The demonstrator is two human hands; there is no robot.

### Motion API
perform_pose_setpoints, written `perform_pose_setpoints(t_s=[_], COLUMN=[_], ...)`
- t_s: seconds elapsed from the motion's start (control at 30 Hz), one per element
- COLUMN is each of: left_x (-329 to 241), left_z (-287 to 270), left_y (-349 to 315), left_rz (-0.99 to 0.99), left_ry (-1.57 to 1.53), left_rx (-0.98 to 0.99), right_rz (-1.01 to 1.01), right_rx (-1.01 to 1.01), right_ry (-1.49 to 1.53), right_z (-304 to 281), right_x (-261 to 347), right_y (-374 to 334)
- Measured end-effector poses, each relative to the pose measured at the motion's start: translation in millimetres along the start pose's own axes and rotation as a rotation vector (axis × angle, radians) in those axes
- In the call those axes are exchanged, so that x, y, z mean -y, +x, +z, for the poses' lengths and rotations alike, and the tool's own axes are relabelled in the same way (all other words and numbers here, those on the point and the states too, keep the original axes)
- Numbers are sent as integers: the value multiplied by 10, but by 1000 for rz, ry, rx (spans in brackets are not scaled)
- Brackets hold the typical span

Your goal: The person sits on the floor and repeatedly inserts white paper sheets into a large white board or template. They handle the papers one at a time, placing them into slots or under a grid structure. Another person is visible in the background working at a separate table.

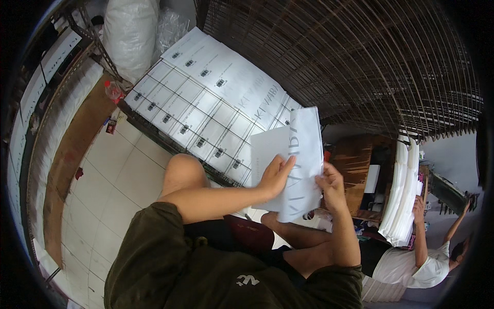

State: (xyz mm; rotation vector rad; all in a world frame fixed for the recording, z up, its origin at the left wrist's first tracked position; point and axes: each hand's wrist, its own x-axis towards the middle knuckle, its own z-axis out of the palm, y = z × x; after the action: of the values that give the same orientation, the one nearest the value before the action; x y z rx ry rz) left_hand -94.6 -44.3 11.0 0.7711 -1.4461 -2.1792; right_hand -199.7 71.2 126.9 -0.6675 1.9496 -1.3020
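In front of me I hold up a white printed sheet [304, 139] with large grey lettering, bent or folded over itself. My left hand [278, 177] grips it at the left, thumb laid along the front and the other fingers mostly hidden. At the sheet's right edge, my right hand [332, 185] pinches it with bent fingers. Just beyond my hands, several white printed panels [206, 92] lie side by side on a low wire rack [154, 136], with grid lines across the nearer ones. Whether the held piece is a single sheet or a flat bag cannot be made out.
Stacked wire racks [350, 56] rise at the far right. A bulging white sack [131, 38] stands far left, near a plastic bottle [113, 91]. To the right are a white stack of sheets [401, 190] and another person in a white shirt [419, 268]. Tiled floor [121, 180] lies left.
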Motion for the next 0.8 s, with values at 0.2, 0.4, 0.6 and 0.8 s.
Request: perform_pose_setpoints(t_s=[0.2,0.4,0.6,0.8], left_x=[232,17,207,667], left_z=[-1,-135,-104,1], left_y=[-1173,-956,-656,-605], left_rz=[61,265,281,367], left_ry=[188,949,1164,1009], left_rx=[1332,1746,1714,1654], right_rz=[-391,-409,-124,-89], right_rx=[147,544,244,-153], right_ry=[-720,-708,-191,424], right_z=[-47,420,-14,-423], right_x=[663,1034,677,-897], right_y=[170,554,1364,2071])
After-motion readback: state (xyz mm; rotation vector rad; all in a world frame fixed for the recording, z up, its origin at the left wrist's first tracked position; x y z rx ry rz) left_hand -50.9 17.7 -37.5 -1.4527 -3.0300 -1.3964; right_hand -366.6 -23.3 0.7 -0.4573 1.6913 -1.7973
